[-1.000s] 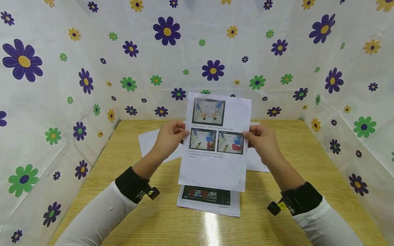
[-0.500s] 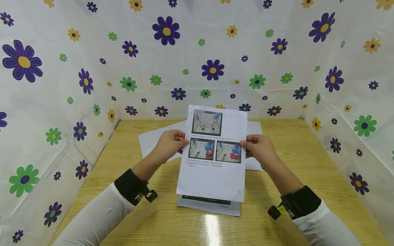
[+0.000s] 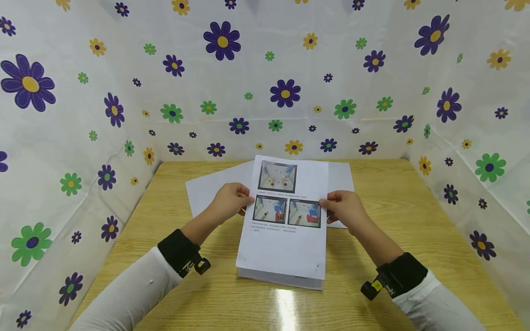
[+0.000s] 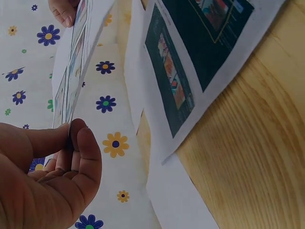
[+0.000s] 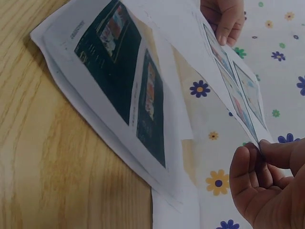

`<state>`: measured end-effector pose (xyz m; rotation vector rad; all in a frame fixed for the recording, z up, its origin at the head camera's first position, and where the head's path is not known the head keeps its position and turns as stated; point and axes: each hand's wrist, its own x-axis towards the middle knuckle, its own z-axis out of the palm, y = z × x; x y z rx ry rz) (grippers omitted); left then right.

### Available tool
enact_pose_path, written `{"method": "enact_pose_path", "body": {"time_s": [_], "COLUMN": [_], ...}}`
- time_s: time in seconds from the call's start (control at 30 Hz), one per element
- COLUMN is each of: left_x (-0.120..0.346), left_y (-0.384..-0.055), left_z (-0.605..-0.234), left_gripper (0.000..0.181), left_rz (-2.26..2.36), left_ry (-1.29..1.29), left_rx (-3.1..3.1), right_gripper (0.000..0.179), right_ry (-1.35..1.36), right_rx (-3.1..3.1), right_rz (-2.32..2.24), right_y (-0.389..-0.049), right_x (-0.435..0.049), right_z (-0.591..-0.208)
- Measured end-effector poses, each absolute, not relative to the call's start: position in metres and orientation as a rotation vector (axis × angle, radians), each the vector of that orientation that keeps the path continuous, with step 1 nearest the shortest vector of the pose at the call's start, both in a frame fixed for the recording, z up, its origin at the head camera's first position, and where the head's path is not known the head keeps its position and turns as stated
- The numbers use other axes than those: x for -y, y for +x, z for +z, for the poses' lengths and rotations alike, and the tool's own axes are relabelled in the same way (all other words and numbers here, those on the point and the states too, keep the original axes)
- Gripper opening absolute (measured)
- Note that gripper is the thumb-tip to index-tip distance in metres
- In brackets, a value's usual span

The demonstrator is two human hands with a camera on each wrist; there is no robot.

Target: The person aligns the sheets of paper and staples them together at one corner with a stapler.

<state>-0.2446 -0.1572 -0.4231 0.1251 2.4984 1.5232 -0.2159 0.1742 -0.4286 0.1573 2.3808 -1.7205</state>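
Observation:
A printed sheet of paper (image 3: 281,248) with three pictures and lines of text is held between both hands. My left hand (image 3: 229,202) pinches its left edge, thumb in front and fingers behind. At the opposite edge, my right hand (image 3: 344,209) grips it the same way. In both wrist views the sheet is raised off the table, tilted. Below it lies a stack of printed paper (image 5: 102,90) with dark green pictures; from the head view only its near margin shows past the held sheet.
Behind the held sheet, white paper (image 3: 207,186) lies on the wooden table to the left, and another white sheet (image 3: 340,177) to the right. A white curtain (image 3: 186,69) with printed flowers encloses the table at the back and sides.
Both hands have lowered the printed sheet toward the table and the stack. It now hides the stack's dark picture in the head view.

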Motion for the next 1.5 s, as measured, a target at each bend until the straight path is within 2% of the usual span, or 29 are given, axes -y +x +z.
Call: {"method": "enact_pose_path", "body": {"time_s": [0.47, 1.5], "left_x": [0.158, 0.147], "left_y": [-0.245, -0.245], "left_z": [-0.443, -0.475], "left_gripper": [0.016, 0.014], "left_rz": [1.335, 1.036], "left_ry": [0.076, 0.086], "left_rx": [-2.572, -2.761], "right_gripper": [0.024, 0.023], "right_ry": [0.140, 0.153], "right_rx": [-2.441, -2.663], "right_rz": [-1.575, -1.272], "right_y": [-0.218, -0.215], "right_x": [-0.167, -0.163], "right_z": [-0.451, -0.487]}}
